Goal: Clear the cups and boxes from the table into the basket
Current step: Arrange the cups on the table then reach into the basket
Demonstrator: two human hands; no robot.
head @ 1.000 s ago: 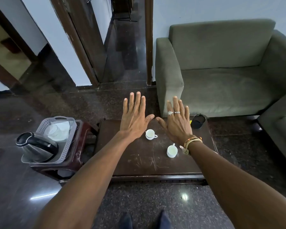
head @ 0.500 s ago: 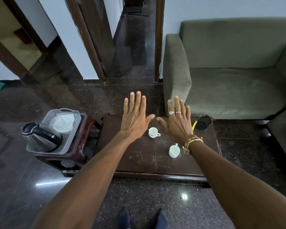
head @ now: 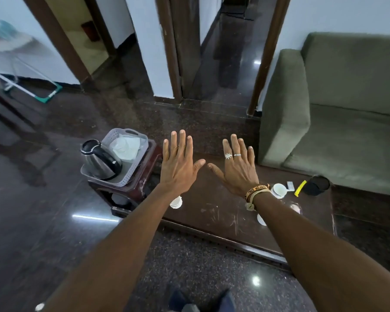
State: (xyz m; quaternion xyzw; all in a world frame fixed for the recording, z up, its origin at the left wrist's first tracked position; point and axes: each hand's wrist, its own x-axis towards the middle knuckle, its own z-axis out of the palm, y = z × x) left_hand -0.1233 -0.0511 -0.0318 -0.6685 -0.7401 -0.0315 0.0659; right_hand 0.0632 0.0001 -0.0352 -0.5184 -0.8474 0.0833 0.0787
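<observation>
View swung left; white cup [head: 279, 190] seemingly empty.

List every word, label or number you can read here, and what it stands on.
Nothing reads clearly.
On the woven band by the right hand: dark lettering, too blurred to read.
On the small white box on the table: too small to tell.
On the kettle: no mark visible.

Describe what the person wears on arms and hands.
No sleeves in view. The left hand wears nothing. The right hand has an ornate silver ring and a plain silver ring on neighbouring fingers. Its wrist carries an orange-brown band with lettering and a beige knotted cord.
</observation>
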